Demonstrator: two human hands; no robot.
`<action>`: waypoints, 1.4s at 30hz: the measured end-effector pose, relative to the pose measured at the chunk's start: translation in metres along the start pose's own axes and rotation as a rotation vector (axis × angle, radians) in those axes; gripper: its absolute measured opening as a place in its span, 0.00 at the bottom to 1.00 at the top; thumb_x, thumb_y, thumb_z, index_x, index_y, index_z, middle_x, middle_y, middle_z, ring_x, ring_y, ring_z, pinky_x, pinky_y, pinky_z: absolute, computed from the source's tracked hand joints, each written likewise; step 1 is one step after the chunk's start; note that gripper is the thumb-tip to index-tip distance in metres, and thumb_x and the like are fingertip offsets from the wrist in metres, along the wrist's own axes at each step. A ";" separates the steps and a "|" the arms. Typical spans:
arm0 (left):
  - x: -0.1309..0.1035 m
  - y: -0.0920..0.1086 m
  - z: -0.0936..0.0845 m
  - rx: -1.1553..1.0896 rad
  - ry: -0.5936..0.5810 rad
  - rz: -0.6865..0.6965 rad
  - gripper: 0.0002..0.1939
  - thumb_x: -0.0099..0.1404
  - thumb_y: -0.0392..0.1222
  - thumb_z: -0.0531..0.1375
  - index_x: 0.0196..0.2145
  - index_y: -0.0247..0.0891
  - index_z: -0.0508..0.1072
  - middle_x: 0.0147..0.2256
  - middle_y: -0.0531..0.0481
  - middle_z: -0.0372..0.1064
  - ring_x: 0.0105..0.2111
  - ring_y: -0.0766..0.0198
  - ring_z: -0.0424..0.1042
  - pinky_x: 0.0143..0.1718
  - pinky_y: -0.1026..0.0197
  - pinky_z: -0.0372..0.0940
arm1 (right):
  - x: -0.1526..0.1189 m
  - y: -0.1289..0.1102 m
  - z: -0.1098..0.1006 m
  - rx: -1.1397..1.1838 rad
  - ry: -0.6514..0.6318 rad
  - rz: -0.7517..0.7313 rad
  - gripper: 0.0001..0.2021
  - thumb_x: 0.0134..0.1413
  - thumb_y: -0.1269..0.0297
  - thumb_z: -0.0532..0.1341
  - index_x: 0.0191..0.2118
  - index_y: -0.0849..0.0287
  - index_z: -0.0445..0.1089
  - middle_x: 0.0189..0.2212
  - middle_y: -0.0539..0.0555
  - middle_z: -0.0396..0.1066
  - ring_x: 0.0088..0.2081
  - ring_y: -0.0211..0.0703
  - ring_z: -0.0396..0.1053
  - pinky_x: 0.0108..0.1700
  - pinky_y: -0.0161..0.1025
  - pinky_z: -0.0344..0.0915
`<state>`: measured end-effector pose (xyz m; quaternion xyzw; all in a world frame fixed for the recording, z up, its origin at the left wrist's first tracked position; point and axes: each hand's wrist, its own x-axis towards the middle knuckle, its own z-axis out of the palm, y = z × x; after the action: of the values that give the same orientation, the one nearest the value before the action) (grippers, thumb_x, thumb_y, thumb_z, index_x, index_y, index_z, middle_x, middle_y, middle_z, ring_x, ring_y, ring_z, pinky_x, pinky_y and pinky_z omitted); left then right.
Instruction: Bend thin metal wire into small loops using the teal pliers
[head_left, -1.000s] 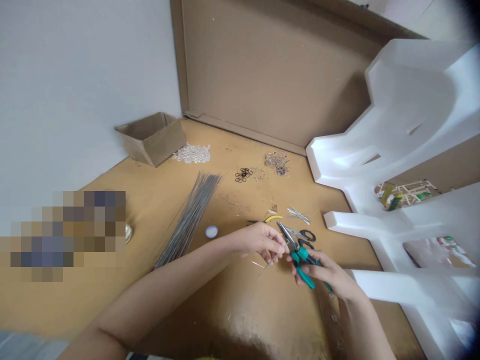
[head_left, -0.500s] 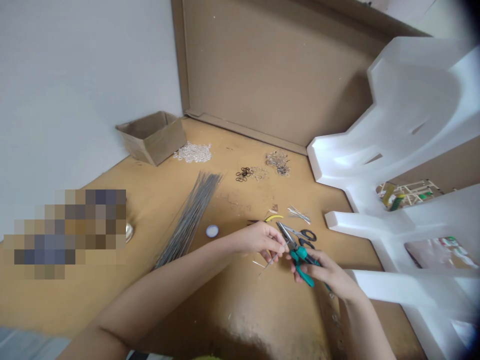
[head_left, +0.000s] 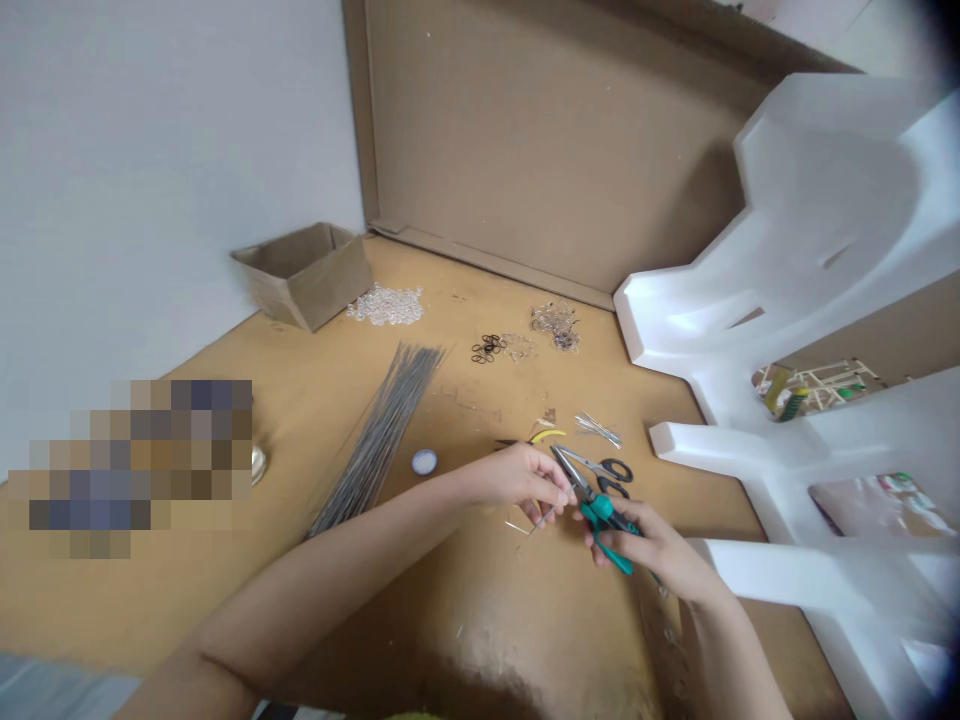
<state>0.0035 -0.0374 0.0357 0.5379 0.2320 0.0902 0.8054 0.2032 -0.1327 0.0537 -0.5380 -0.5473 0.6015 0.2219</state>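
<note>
My left hand (head_left: 534, 482) pinches a thin metal wire (head_left: 534, 530), whose free end slants down and left over the table. Green-handled pliers (head_left: 604, 512) are held in my right hand (head_left: 643, 540), with their long metal jaws pointing up and left beside the left fingertips. Whether the jaws touch the wire is too small to tell. Just behind the pliers lie black-handled scissors (head_left: 616, 470) and a tool with a yellow handle (head_left: 547, 436), partly hidden by my left hand. A short piece of wire (head_left: 516, 527) rests below the left hand.
A long bundle of grey wires (head_left: 382, 440) lies left of my hands, near a small round white dish (head_left: 424, 462). Farther back are a cardboard box (head_left: 311, 285), clear beads (head_left: 386, 305), black rings (head_left: 487, 349) and small wire pieces (head_left: 556, 326). White moulded foam (head_left: 720, 555) borders the right side.
Both hands stay almost in place. The pliers' handles in my right hand have shifted very slightly; the wire remains in my left fingers.
</note>
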 end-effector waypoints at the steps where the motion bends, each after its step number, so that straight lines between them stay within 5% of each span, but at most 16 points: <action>1: 0.000 0.000 0.000 0.001 0.002 0.000 0.09 0.50 0.40 0.61 0.28 0.30 0.71 0.22 0.53 0.65 0.20 0.72 0.65 0.24 0.66 0.63 | 0.000 0.000 0.000 0.002 -0.003 -0.001 0.07 0.48 0.69 0.56 0.35 0.61 0.65 0.29 0.52 0.68 0.28 0.38 0.66 0.30 0.35 0.59; 31: 0.025 -0.036 -0.027 0.185 0.017 -0.037 0.16 0.47 0.47 0.63 0.28 0.31 0.69 0.20 0.55 0.63 0.21 0.72 0.64 0.24 0.67 0.61 | 0.022 0.037 0.030 -0.613 0.410 -0.081 0.05 0.41 0.72 0.52 0.29 0.58 0.60 0.19 0.45 0.57 0.21 0.35 0.56 0.25 0.33 0.52; 42: 0.013 -0.020 -0.023 0.024 -0.063 -0.003 0.17 0.46 0.48 0.65 0.28 0.32 0.69 0.23 0.53 0.66 0.22 0.72 0.65 0.27 0.66 0.61 | 0.009 0.024 -0.001 -0.726 0.504 0.011 0.08 0.44 0.68 0.52 0.34 0.59 0.63 0.21 0.47 0.61 0.22 0.38 0.58 0.26 0.34 0.53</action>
<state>0.0016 -0.0212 0.0065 0.5497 0.2085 0.0692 0.8059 0.2090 -0.1323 0.0289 -0.7138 -0.6491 0.2214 0.1420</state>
